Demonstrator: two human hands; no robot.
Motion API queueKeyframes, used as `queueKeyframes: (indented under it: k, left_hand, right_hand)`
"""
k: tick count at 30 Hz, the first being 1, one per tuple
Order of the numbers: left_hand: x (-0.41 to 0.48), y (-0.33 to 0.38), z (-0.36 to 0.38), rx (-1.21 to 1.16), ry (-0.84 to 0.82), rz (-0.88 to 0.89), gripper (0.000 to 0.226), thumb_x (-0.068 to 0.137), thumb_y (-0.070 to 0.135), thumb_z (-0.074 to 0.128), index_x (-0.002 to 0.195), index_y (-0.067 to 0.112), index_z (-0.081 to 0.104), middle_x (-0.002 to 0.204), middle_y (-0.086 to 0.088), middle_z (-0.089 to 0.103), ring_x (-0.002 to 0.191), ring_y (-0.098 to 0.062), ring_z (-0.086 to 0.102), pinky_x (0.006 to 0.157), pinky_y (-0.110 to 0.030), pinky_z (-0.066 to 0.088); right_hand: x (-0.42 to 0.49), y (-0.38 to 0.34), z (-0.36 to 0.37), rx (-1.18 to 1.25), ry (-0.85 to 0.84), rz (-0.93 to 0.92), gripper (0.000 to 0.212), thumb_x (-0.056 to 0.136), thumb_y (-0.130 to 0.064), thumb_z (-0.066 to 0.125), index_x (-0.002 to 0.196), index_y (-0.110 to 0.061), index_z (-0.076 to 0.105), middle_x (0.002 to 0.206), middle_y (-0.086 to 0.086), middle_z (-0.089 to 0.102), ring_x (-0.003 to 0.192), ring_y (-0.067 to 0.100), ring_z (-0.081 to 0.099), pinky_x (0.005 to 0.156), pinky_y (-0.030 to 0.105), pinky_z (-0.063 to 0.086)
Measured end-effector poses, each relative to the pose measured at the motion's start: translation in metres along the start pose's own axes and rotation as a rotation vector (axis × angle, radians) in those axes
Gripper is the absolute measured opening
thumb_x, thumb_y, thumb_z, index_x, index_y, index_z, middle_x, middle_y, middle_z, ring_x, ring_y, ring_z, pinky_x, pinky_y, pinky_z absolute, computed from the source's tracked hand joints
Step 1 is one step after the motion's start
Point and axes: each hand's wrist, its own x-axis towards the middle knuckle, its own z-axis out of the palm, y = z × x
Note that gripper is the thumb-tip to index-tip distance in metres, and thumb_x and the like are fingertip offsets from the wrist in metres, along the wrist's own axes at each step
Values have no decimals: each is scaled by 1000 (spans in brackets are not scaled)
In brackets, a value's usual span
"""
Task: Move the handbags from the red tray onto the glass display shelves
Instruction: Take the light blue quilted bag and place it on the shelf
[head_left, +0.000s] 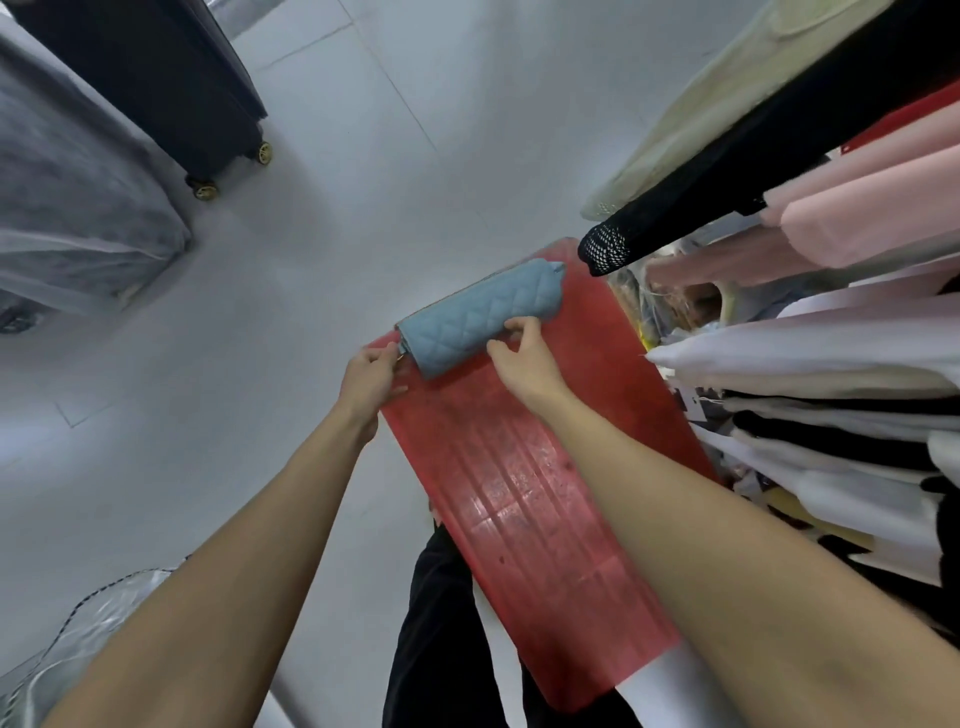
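A blue quilted handbag lies on its side at the far end of a long red tray, running slantwise across the tray's width. Its left end reaches the tray's left edge and its right end lies near the far right corner. The rest of the tray's ribbed, scuffed bottom is bare. What carries the tray cannot be told; a leg in black trousers shows beneath its near end.

Both bare arms reach forward to the bag. The left hand is at the bag's left end, where its fingers are drawn together in a pinch at a small metal ring on the corner. The right hand is at the middle of the bag's near side. Its fingers curl over the quilted top and its thumb presses in from below, so the hand grips the bag's body.

To the right of the tray hangs a crowded row of clothes in pink, white, black and cream, and a black mesh sleeve dangles just beyond the tray's far corner. The floor is pale tile. On it, at upper left, stands a black suitcase on gold-coloured wheels, beside a grey bulk under clear plastic.
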Motion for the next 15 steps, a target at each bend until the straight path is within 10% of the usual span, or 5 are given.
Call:
queueKeyframes:
  k: [4, 9, 15]
  left_hand:
    - [4, 6, -19, -121, 148, 40, 26, 106, 28, 46, 90, 13, 59, 87, -2, 66, 66, -2, 65, 59, -18, 53]
    - [-10, -7, -13, -52, 72, 108, 43, 95, 51, 60, 117, 18, 43, 117, 2, 57, 104, -11, 60, 84, -30, 52]
    - [1, -12, -9, -64, 113, 127, 42, 94, 49, 63, 119, 21, 45, 114, 5, 59, 108, -11, 60, 99, -31, 50]
  right_hand:
    - [-9, 3, 6, -30, -27, -19, 37, 99, -20, 60, 133, -13, 51, 130, 8, 57, 120, 21, 55, 101, 29, 40]
    - [-7, 8, 0, 87, 172, 27, 34, 98, -20, 60, 127, -12, 44, 125, 10, 53, 112, 23, 57, 97, 35, 45]
    - [16, -1, -12, 237, 216, 156, 65, 96, -40, 63, 146, -12, 32, 147, 6, 40, 124, 23, 51, 109, 45, 46]
